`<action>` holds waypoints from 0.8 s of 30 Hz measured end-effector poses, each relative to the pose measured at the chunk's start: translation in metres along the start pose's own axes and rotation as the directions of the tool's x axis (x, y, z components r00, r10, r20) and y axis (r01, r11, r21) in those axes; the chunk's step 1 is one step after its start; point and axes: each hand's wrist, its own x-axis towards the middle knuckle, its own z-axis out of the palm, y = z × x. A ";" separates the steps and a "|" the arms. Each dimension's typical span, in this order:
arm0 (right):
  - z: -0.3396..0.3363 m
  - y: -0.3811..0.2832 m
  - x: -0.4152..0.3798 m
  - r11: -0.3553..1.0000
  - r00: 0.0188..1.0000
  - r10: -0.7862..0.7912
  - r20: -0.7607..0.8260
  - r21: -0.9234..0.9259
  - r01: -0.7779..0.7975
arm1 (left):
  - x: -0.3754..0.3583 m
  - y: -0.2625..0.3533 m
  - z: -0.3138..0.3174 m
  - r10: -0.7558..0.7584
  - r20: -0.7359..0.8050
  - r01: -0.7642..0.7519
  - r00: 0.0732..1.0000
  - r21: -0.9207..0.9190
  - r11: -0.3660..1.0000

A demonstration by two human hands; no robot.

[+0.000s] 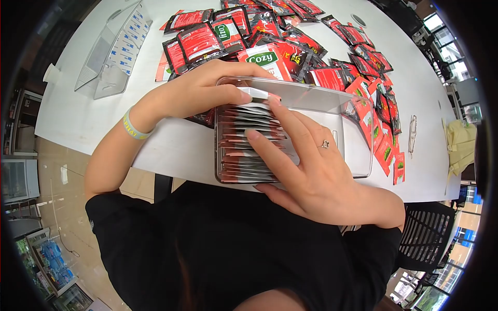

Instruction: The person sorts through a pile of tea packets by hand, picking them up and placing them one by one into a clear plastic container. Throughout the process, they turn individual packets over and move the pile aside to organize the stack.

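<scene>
The person's black shirt (238, 238) lies closest, with both bare forearms curving inward from it. The right hand (319, 173) comes in from the right, palm down, over the near part of a clear box (298, 88) that stands on the white counter (179, 150). Its fingers are spread apart: the thumb lies low by the box's near edge, the index tip rests on a tight row of packets (239, 140), and the middle finger reaches further along to the row's far end. A ring (325, 144) sits on the next finger, which is bent.

The row stands on edge in the left end of the box, running from the near wall towards the far one. The left hand (199, 90), a wristband (134, 128) behind it, arches over the box's far left corner; its thumb lies across the white top of the last packet, apart from the fingers. Those pass beyond the far wall and are partly hidden, so I cannot tell whether they clamp on it.

Past the box, red and black sachets (202, 41) lie heaped across the counter, some marked "Cozy". A clear stand (106, 57) with 3M backing strips lies to the far left.
</scene>
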 end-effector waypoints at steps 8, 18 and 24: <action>-0.023 -0.004 0.001 0.999 0.998 0.040 0.047 -0.004 -0.040 | 0.003 0.008 0.002 0.107 -0.051 -0.104 0.993 0.064 0.993; -0.059 0.135 0.062 0.953 0.943 0.287 -0.168 0.152 -0.263 | -0.006 0.003 -0.049 0.110 -0.553 0.314 0.826 0.613 0.725; 0.013 0.269 0.103 0.966 0.958 0.257 -0.126 0.068 -0.251 | 0.005 -0.026 -0.046 0.279 -0.335 0.097 0.900 0.777 0.622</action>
